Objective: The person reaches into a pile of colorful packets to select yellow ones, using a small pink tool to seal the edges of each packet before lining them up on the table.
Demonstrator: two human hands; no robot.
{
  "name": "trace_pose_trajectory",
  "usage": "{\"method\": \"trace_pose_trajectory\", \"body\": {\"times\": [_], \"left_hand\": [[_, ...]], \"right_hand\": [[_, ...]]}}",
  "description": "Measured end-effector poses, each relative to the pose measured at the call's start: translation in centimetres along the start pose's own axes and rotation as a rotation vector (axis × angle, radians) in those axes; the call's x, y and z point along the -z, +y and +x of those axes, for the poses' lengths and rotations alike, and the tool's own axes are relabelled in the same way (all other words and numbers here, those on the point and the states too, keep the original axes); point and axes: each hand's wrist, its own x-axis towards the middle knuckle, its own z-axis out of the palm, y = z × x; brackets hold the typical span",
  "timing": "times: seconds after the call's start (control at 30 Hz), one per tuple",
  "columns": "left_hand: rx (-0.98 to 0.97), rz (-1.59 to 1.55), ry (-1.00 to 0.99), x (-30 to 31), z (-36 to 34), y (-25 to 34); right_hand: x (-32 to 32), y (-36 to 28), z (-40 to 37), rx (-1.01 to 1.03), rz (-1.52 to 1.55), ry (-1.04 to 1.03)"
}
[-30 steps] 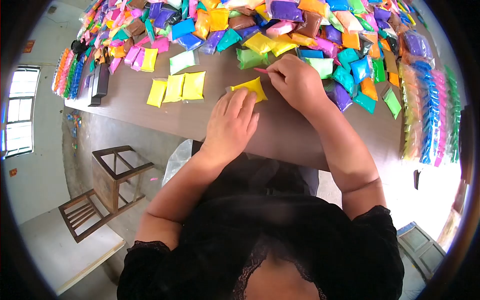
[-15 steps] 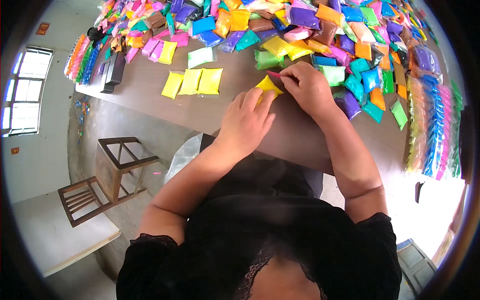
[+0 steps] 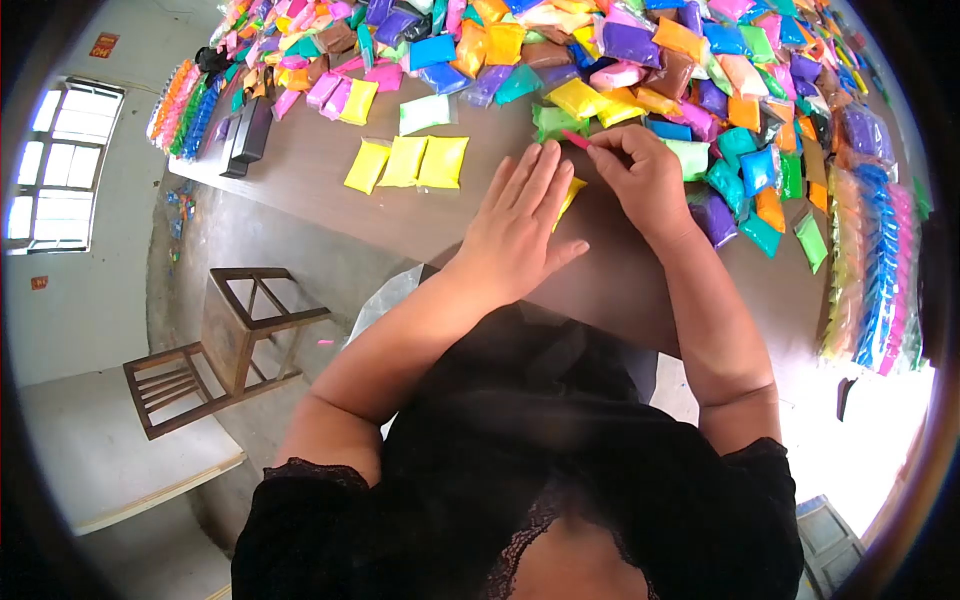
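My left hand [image 3: 515, 225] lies flat, fingers stretched out, over a small yellow packet [image 3: 571, 199] on the brown table [image 3: 600, 285]. Most of that packet is hidden beneath it; only its right edge shows. Between the closed thumb and fingers of my right hand [image 3: 642, 175] is a thin pink strip [image 3: 576, 139], its tip pointing left above my left fingertips. A row of three yellow packets [image 3: 404, 162] rests to the left of my hands. Just beyond the strip sits a green packet [image 3: 552, 122].
A heap of many-coloured packets [image 3: 630, 45] covers the table's far side. Bundled strings of packets [image 3: 880, 265] stand at the right edge, with more bundles [image 3: 185, 110] at the far left. A black box [image 3: 248, 135] is near those. On the floor is a wooden chair [image 3: 235, 340].
My left hand has flattened and spread over the yellow packet, now covering most of it. My right hand keeps the pink strip. The whole view has shifted slightly.
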Motion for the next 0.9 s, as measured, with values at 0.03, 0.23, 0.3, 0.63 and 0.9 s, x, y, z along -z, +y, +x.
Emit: {"method": "trace_pose_trajectory", "body": {"times": [0.03, 0.23, 0.3, 0.63, 0.9], "left_hand": [[0.006, -0.006, -0.007, -0.3, -0.2, 0.0], [0.085, -0.095, -0.13, -0.3, -0.1, -0.1], [0.185, -0.509, 0.075, -0.1, -0.8, -1.1], [0.326, -0.193, 0.231, 4.9, -4.0, -7.0], [-0.059, -0.128, 0.098, 0.3, -1.1, -0.7]], "right_hand": [[0.1, -0.2, 0.0, -0.033, 0.017, 0.015], [-0.1, -0.1, -0.1, -0.04, 0.043, 0.014], [0.1, 0.0, 0.0, -0.066, 0.06, 0.012], [0.0, 0.0, 0.1, -0.03, 0.045, 0.006], [0.4, 0.2, 0.0, -0.037, 0.023, 0.005]]}}
